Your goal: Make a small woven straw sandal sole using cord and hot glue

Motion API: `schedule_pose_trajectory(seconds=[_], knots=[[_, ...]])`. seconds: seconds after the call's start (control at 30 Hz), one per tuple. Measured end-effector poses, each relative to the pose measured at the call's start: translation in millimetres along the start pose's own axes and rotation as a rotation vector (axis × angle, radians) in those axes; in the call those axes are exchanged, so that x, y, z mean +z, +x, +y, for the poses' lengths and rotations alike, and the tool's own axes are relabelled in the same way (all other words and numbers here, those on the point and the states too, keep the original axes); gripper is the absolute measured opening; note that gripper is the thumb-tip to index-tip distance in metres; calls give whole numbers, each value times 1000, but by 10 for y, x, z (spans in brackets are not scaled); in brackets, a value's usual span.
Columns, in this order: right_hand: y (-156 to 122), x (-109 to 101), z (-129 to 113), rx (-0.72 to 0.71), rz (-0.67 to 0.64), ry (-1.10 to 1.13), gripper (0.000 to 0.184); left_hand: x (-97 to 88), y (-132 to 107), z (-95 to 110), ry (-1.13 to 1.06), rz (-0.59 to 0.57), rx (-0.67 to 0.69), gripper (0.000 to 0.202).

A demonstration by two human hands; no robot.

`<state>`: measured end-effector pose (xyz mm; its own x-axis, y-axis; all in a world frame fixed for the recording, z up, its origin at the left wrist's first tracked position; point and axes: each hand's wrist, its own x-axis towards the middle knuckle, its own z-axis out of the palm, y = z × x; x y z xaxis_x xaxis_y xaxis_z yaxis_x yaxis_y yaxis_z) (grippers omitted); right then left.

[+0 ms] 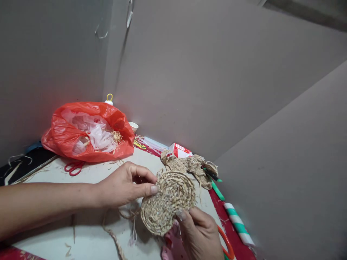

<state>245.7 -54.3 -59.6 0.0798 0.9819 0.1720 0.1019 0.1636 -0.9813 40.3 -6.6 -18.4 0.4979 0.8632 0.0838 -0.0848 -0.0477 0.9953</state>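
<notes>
A coiled straw-rope piece (169, 202), rounded at both ends with a slight waist, is held up over the white table board. My left hand (127, 184) pinches its upper left edge between thumb and fingers. At the lower right edge, my right hand (200, 229) grips it with the thumb on top. A twisted straw cord (115, 239) trails across the board below. Beneath the piece, partly hidden, lies a pink object (175, 240) whose kind I cannot make out.
A red plastic bag (65, 141) with white bags and straw stands at the back left, with red-handled scissors (74, 168) before it. Straw-rope bundles (197, 166) lie at the back right. An orange ring-shaped handle (227, 242) and a green-white striped roll (238, 224) are at right.
</notes>
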Motion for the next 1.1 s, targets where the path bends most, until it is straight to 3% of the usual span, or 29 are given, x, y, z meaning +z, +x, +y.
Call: schedule_pose_trajectory(seconds=[0.1, 0.2, 0.3, 0.4, 0.53, 0.73, 0.83, 1.1], knots=[[24, 6, 27, 54, -100, 105, 33, 8, -2, -38, -82, 13, 23, 16], [39, 17, 11, 50, -104, 44, 31, 12, -13, -50, -104, 18, 30, 15], [41, 13, -31, 4, -47, -62, 42, -16, 11, -31, -126, -46, -45, 14], [29, 8, -72, -43, -84, -126, 44, -56, 47, -31, -102, -89, -86, 15], [14, 8, -70, -98, -129, -166, 39, -68, 43, -74, -55, -94, -57, 17], [14, -1, -16, -244, -112, -237, 49, -6, -14, -69, 46, -98, 19, 18], [-6, 10, -56, -214, -85, -204, 46, -1, -7, -49, 11, -80, 5, 18], [-49, 110, -112, 36, -82, -22, 37, 2, -7, -118, -71, -154, -118, 22]])
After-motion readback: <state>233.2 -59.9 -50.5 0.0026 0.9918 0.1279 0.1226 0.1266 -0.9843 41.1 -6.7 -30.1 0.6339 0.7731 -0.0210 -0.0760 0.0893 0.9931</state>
